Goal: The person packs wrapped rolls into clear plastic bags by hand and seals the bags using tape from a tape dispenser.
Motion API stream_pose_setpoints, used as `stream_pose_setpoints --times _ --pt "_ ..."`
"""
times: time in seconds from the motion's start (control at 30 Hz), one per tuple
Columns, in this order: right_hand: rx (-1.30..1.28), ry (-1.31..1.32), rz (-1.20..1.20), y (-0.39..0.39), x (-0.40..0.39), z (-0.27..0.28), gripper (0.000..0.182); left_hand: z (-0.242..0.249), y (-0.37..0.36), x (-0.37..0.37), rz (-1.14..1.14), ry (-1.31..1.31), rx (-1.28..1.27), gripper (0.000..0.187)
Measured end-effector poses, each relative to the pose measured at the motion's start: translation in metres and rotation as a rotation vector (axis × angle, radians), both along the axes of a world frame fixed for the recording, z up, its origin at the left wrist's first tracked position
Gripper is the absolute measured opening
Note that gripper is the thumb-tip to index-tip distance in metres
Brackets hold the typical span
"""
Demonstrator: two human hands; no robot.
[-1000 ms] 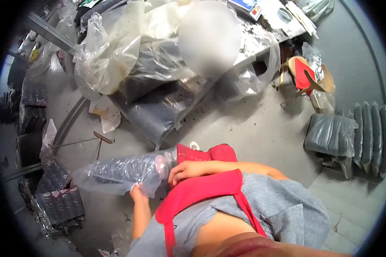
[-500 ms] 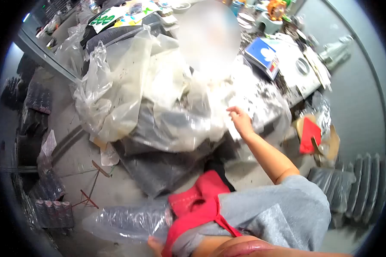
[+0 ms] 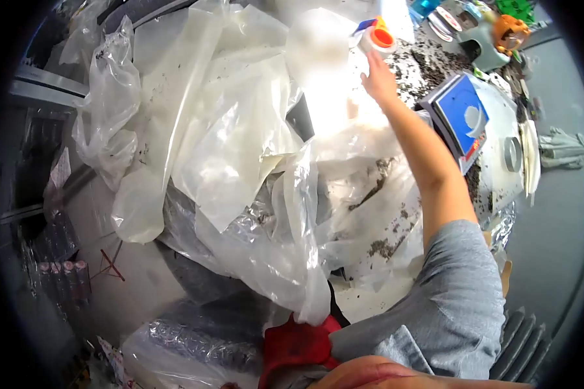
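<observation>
My right hand (image 3: 381, 83) reaches out over the far side of the work surface. Its fingers stretch to the near edge of a round roll with a bright orange core (image 3: 383, 39), which looks like tape. The thumb stands apart from the fingers, and I cannot see a firm grip. A small blue and yellow item (image 3: 368, 26) lies right behind the roll. Large sheets of clear plastic (image 3: 233, 142) spread over the surface to the left of my arm. My left hand is out of sight.
Right of my arm lies a blue box (image 3: 461, 117), with a grey ring (image 3: 512, 154) beyond it. Dark crumbs (image 3: 435, 61) are scattered near an orange animal figure (image 3: 509, 32). A plastic-wrapped bundle (image 3: 194, 343) is at lower left, near a red folding stand (image 3: 111, 264).
My right hand has moved forward and up to the orange-cored roll. My view has come closer over the plastic sheets. The left hand, partly visible before, has dropped out of view.
</observation>
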State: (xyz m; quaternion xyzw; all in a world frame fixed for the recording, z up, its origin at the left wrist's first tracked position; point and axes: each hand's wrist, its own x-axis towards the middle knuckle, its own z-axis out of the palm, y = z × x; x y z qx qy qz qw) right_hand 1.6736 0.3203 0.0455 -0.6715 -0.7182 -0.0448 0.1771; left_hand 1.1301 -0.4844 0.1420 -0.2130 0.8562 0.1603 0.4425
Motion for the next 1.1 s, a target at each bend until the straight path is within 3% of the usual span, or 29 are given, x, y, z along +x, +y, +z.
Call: stream_pose_setpoints --times 0.07,0.13,0.2,0.27,0.37,0.47,0.5,0.57,0.6,0.63,0.67,0.73,0.8,0.9,0.97,1.1 --pt "-0.037 0.017 -0.06 0.046 0.009 0.006 0.068 -0.002 0.014 0.014 -0.02 -0.02 -0.037 0.018" --pt "0.132 -0.262 -0.024 0.131 0.062 -0.049 0.073 0.001 0.026 0.024 -0.039 -0.042 -0.069 0.018" --pt "-0.172 -0.058 -0.298 0.127 0.044 -0.028 0.082 0.004 0.033 0.031 -0.051 -0.054 -0.094 0.017" --pt "-0.331 -0.079 -0.364 0.121 0.044 -0.042 0.091 0.004 0.041 0.037 -0.066 -0.067 -0.109 0.017" --pt "-0.307 -0.191 -0.354 0.085 0.034 -0.033 0.089 0.0 0.052 0.046 -0.089 -0.103 -0.11 0.017" --pt "-0.391 -0.164 -0.304 0.061 0.049 -0.039 0.075 -0.017 0.064 0.051 -0.105 -0.131 -0.055 0.016" --pt "-0.295 -0.133 -0.273 0.051 0.055 -0.048 0.068 -0.021 0.068 0.052 -0.112 -0.141 -0.032 0.016" --pt "-0.304 -0.103 -0.208 0.044 0.075 -0.063 0.071 -0.032 0.078 0.054 -0.12 -0.163 0.023 0.015" --pt "-0.485 0.175 -0.312 0.037 0.071 -0.033 0.07 -0.035 0.081 0.054 -0.125 -0.172 0.043 0.015" --pt "-0.425 0.358 -0.377 0.033 0.075 -0.021 0.065 -0.036 0.081 0.054 -0.129 -0.176 0.061 0.015" --pt "-0.442 1.022 -0.35 0.039 0.095 -0.034 0.052 -0.037 0.083 0.055 -0.134 -0.181 0.078 0.015" --pt "-0.179 1.444 -0.321 0.024 0.093 0.005 0.038 -0.037 0.08 0.057 -0.147 -0.193 0.096 0.014" --pt "-0.103 1.525 -0.265 -0.015 0.071 0.081 0.034 -0.039 0.072 0.057 -0.146 -0.21 0.111 0.014" --pt "-0.288 1.593 -0.101 -0.087 0.045 0.148 0.041 -0.042 0.044 0.057 -0.125 -0.236 0.127 0.013" --pt "-0.392 1.583 0.139 -0.134 0.033 0.165 0.044 -0.036 0.012 0.054 -0.109 -0.259 0.121 0.013" --pt "-0.636 1.544 0.202 -0.216 0.007 0.18 0.056 -0.027 -0.036 0.053 -0.061 -0.28 0.127 0.012"
